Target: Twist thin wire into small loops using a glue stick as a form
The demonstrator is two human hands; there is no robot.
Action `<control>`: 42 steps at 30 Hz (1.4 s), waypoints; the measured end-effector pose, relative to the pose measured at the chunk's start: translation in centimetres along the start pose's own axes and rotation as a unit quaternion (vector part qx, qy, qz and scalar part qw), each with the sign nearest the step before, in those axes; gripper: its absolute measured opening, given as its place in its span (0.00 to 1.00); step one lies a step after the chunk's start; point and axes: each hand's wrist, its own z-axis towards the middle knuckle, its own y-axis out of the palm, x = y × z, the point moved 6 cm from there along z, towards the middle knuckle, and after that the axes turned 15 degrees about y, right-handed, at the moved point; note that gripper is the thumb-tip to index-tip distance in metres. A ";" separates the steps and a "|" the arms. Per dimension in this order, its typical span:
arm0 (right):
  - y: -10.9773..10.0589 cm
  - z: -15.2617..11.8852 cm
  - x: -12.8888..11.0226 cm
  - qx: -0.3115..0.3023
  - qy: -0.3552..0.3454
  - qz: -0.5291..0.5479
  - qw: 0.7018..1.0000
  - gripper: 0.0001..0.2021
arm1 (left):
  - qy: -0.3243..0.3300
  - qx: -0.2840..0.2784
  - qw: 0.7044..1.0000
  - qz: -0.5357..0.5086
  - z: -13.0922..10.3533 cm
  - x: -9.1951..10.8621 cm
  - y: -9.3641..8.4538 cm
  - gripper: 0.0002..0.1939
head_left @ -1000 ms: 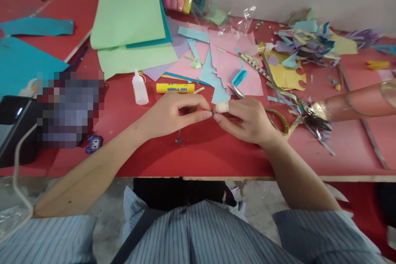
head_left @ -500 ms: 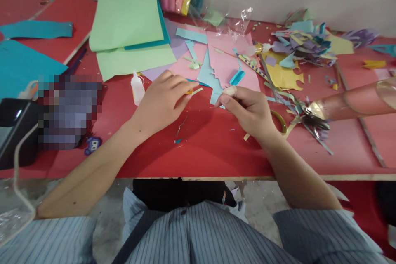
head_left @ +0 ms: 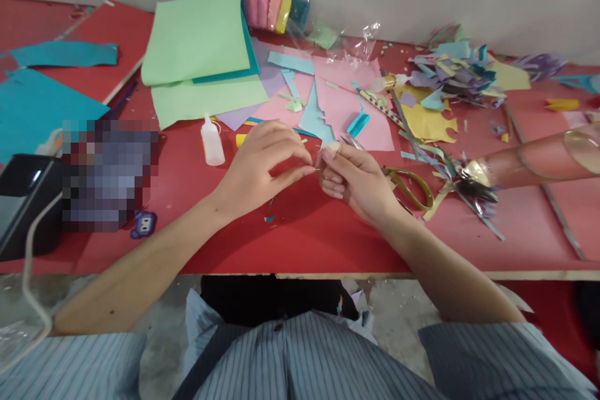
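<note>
Over the red table [head_left: 262,250], my left hand [head_left: 269,165] and my right hand [head_left: 356,178] meet almost fingertip to fingertip. My left thumb and forefinger are closed at a thin, pale bit too small to name. The fingers of my right hand are curled, with a small cream-coloured piece [head_left: 334,146] at the thumb and forefinger; its kind is unclear. Partly hidden behind my right hand lie scissors with olive handles [head_left: 424,192]. A small white squeeze bottle [head_left: 214,146] stands left of my left hand, near a yellow piece [head_left: 240,139].
Green sheets [head_left: 201,31], pink paper [head_left: 349,103] and a heap of paper strips [head_left: 457,75] lie toward the wall. A pink tube [head_left: 539,159] extends in from the right. On the left are a blurred-out flat object [head_left: 110,175], a black device [head_left: 28,206] and its cable.
My hands have come together, the left moving right and the right moving left. The scissors' handles and blade show more, and the yellow piece beside my left hand is now visible.
</note>
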 end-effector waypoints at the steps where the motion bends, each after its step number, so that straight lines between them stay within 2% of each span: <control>1: 0.0 0.0 0.1 -0.003 0.006 0.005 1.000 0.15 | 0.006 0.005 1.000 -0.002 0.0 0.1 -0.1 0.07; 10: 0.8 0.1 0.6 -0.068 0.046 0.039 0.996 0.15 | -0.045 0.017 0.997 -0.068 0.1 -0.2 -0.6 0.12; 14: 1.1 0.0 0.5 -0.078 0.023 0.034 0.996 0.13 | -0.020 0.023 0.999 -0.038 0.3 0.2 -0.7 0.12; 18: 0.7 0.1 0.4 -0.063 0.007 0.015 0.998 0.11 | -0.005 0.020 0.999 -0.025 0.3 0.3 -0.7 0.11; 25: 0.2 0.3 0.3 -0.053 0.011 -0.039 0.998 0.14 | 0.025 -0.021 0.999 -0.009 0.3 -0.1 -0.6 0.08; 35: 0.6 -0.1 0.1 -0.070 -0.008 -0.073 0.995 0.13 | -0.019 -0.020 0.997 -0.078 0.3 -0.2 -0.4 0.11; 42: 1.0 -0.3 -0.1 -0.104 -0.032 -0.109 0.988 0.13 | 0.016 -0.023 0.993 -0.111 0.5 -0.2 -0.7 0.07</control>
